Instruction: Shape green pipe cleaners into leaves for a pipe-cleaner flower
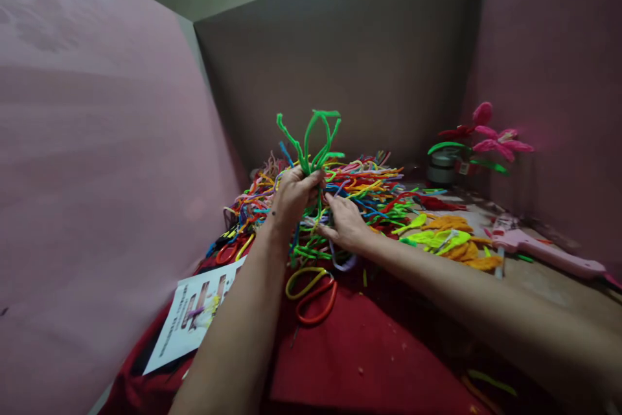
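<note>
My left hand (pixel 297 193) is closed around a bundle of bright green pipe cleaners (pixel 311 155), whose bent and looped ends fan out above the fist. Below it, some green strands hang toward the pile. My right hand (pixel 346 222) is just to the right and a little lower, with thumb and forefinger apart beside the hanging strands; whether it touches them I cannot tell. Both hands are over a large heap of multicoloured pipe cleaners (pixel 369 185). In front of the heap lie scissors with red and yellow handle loops (pixel 315 302).
Dark red cloth (pixel 369 363) covers the near surface. A printed sheet (pixel 182 318) lies at left. To the right are yellow-green and orange fuzzy leaf shapes (pixel 449 240), a pink glue gun (pixel 549 253) and pink fuzzy flowers (pixel 503 140) near a grey round container (pixel 441 168).
</note>
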The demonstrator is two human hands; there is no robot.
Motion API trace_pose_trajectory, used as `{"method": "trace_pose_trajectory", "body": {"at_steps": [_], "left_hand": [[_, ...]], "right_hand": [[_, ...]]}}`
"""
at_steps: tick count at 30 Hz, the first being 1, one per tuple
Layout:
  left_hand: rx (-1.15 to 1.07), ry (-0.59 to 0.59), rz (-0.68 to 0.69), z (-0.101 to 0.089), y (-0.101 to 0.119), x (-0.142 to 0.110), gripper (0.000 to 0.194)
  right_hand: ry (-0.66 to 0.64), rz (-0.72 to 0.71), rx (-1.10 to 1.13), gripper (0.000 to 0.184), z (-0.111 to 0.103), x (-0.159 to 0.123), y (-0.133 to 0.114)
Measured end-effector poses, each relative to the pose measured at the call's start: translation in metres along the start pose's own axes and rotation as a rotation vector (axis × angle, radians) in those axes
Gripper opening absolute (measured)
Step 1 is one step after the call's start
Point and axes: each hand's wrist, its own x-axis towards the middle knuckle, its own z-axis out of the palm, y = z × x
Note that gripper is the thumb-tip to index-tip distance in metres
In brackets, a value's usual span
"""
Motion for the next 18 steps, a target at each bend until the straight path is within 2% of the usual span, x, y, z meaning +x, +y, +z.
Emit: {"method": "trace_pose_trajectory", "body": {"at_steps": [2,4,8,13,16,18], "left_hand": [[-0.093,-0.080,0.012,0.001,0.006,0.013,0.018],[-0.124,-0.123,0.026,0.000,0.008,0.028,0.017],[-0.128,-0.055,0.106,-0.002,0.006,0.058,0.012],[-0.262,0.122,0.280,-0.002,0.017,0.080,0.013],[-0.374,0.163,0.319,-0.004,0.026,0.084,0.014],[-0.441,0.164,0.304,-0.006,0.026,0.082,0.015]], "right_hand": [[-0.090,-0.010,-0.094,0.055,0.017,0.006,0.001],[-0.136,-0.040,-0.193,0.046,0.025,0.009,0.000],[-0.211,-0.093,-0.284,0.045,0.026,0.006,-0.001],[-0.248,-0.026,-0.122,0.058,0.013,0.007,-0.001],[-0.170,0.063,0.025,0.060,-0.004,0.008,-0.005],[-0.080,0.084,0.097,0.052,-0.016,0.009,-0.012]]}}
